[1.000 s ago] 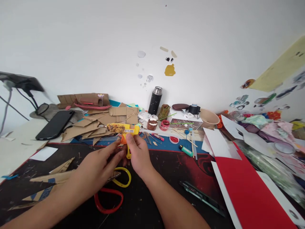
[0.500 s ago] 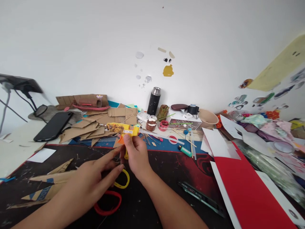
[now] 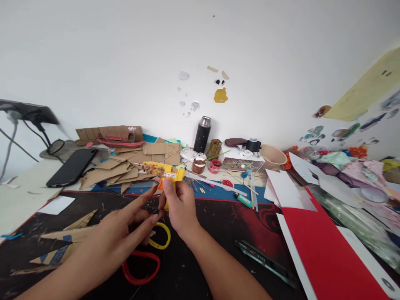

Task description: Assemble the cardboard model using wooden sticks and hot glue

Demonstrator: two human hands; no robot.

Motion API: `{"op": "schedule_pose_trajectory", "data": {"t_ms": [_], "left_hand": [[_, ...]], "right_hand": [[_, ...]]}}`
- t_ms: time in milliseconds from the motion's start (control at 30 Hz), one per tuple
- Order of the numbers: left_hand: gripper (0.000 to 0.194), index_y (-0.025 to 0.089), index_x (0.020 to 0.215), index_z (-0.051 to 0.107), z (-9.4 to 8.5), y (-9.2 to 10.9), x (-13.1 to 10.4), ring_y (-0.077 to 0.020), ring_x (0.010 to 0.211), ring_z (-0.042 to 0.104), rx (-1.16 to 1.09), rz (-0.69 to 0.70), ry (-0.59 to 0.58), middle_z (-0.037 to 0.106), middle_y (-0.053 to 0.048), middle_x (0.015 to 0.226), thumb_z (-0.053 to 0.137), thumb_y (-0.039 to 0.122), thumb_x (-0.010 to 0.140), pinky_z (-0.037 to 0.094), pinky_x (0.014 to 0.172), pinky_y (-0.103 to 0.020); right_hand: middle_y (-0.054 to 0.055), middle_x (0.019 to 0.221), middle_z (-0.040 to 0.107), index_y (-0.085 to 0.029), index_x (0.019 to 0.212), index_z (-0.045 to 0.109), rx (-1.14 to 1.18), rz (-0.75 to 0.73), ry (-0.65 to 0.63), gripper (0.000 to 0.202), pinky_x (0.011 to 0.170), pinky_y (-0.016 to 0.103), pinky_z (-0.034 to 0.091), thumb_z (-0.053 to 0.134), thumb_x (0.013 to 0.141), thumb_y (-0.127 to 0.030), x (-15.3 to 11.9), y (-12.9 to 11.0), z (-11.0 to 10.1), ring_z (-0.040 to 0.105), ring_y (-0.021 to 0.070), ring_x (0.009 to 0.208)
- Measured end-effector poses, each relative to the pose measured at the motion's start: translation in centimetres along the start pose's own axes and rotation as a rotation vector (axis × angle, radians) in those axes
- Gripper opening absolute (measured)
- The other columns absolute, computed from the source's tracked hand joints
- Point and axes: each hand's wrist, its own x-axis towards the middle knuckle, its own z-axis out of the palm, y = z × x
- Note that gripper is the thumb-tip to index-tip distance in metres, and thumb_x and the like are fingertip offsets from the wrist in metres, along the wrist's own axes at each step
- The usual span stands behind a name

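Observation:
My right hand (image 3: 181,204) is wrapped round the handle of a yellow hot glue gun (image 3: 175,173), its stained nozzle end pointing left. A long translucent stick (image 3: 231,188) stretches rightward from behind the gun; whether it sits inside cannot be made out. My left hand (image 3: 128,227) is beside the grip with its fingers stretched out and apart, the index fingertip at the orange trigger (image 3: 160,183). Below that hand lie scissors with a yellow handle loop (image 3: 168,235) and a red one (image 3: 142,283); their blades are mostly hidden.
Cut cardboard (image 3: 106,175) is piled behind, near a black phone (image 3: 71,166). Paint jars (image 3: 198,165) and a black flask (image 3: 203,135) stand at the back. On the right are a box cutter (image 3: 265,262), a green lighter (image 3: 243,200) and a red sheet (image 3: 321,246).
The view has shifted slightly. The translucent stick now shows farther to the right behind the gun. My left index finger reaches up to the trigger; my right hand keeps its hold.

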Motion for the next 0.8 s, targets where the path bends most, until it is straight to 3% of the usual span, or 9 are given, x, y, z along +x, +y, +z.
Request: {"op": "schedule_pose_trajectory", "data": {"t_ms": [167, 267, 400, 500, 600, 667, 800], "left_hand": [[0.084, 0.014, 0.167, 0.045, 0.2, 0.5, 0.0, -0.0185, 0.055, 0.065, -0.076, -0.052, -0.113, 0.071, 0.003, 0.065, 0.049, 0.068, 0.103, 0.049, 0.050, -0.024], [0.081, 0.014, 0.161, 0.052, -0.5, 0.6, 0.0, -0.0200, 0.059, 0.067, -0.083, -0.079, -0.171, 0.075, 0.000, 0.069, 0.048, 0.070, 0.102, 0.051, 0.053, -0.026], [0.073, 0.018, 0.146, 0.068, -3.7, 0.5, 0.4, -0.0220, 0.070, 0.072, -0.005, -0.134, -0.220, 0.081, -0.003, 0.082, 0.050, 0.071, 0.099, 0.056, 0.067, -0.029], [0.081, 0.019, 0.140, 0.073, -7.2, -0.3, 1.0, -0.0239, 0.067, 0.069, 0.119, -0.218, -0.086, 0.074, 0.001, 0.068, 0.050, 0.079, 0.091, 0.052, 0.064, -0.030], [0.086, 0.020, 0.131, 0.075, -9.8, -1.9, 1.8, -0.0255, 0.071, 0.070, 0.230, -0.314, 0.061, 0.079, -0.001, 0.079, 0.050, 0.087, 0.082, 0.050, 0.065, -0.031], [0.084, 0.022, 0.126, 0.077, -10.5, -3.3, 2.1, -0.0265, 0.074, 0.070, 0.324, -0.347, 0.072, 0.082, -0.003, 0.089, 0.047, 0.087, 0.082, 0.051, 0.070, -0.033], [0.076, 0.025, 0.119, 0.079, -10.5, -5.1, 2.0, -0.0316, 0.091, 0.075, 0.319, -0.309, -0.045, 0.085, -0.007, 0.108, 0.051, 0.084, 0.080, 0.054, 0.080, -0.037]], "right_hand": [[-0.005, 0.054, 0.055, -0.021, 0.080, 0.062, 0.002, 0.032, -0.004, 0.068, 0.042, 0.025, 0.038, 0.070, 0.083, -0.088, -0.1, -0.1, 0.3, 0.049, 0.0111, 0.042], [-0.005, 0.052, 0.056, -0.021, 0.083, 0.066, 0.027, 0.094, -0.071, 0.066, 0.042, 0.024, 0.037, 0.074, 0.081, -0.087, -0.2, -0.3, 0.4, 0.049, 0.0114, 0.042], [-0.007, 0.049, 0.056, -0.018, 0.096, 0.071, 0.040, 0.150, -0.106, 0.069, 0.038, 0.022, 0.032, 0.074, 0.081, -0.086, -0.2, -0.5, 0.2, 0.051, 0.0118, 0.038], [-0.008, 0.047, 0.056, -0.017, 0.099, 0.072, 0.063, 0.133, -0.043, 0.068, 0.036, 0.021, 0.029, 0.074, 0.084, -0.083, 0.3, -0.5, -0.1, 0.050, 0.0110, 0.035], [-0.008, 0.046, 0.055, -0.016, 0.099, 0.072, 0.097, 0.111, 0.032, 0.068, 0.035, 0.021, 0.029, 0.074, 0.084, -0.082, 0.8, -0.4, -0.4, 0.051, 0.0117, 0.034], [-0.007, 0.046, 0.055, -0.016, 0.098, 0.073, 0.093, 0.099, 0.039, 0.068, 0.034, 0.021, 0.028, 0.074, 0.085, -0.082, 1.0, -0.3, -0.5, 0.052, 0.0118, 0.033], [-0.008, 0.048, 0.056, -0.016, 0.097, 0.072, 0.086, 0.099, 0.024, 0.065, 0.033, 0.021, 0.028, 0.075, 0.086, -0.080, 1.0, 0.1, -0.6, 0.049, 0.0106, 0.031]]}}
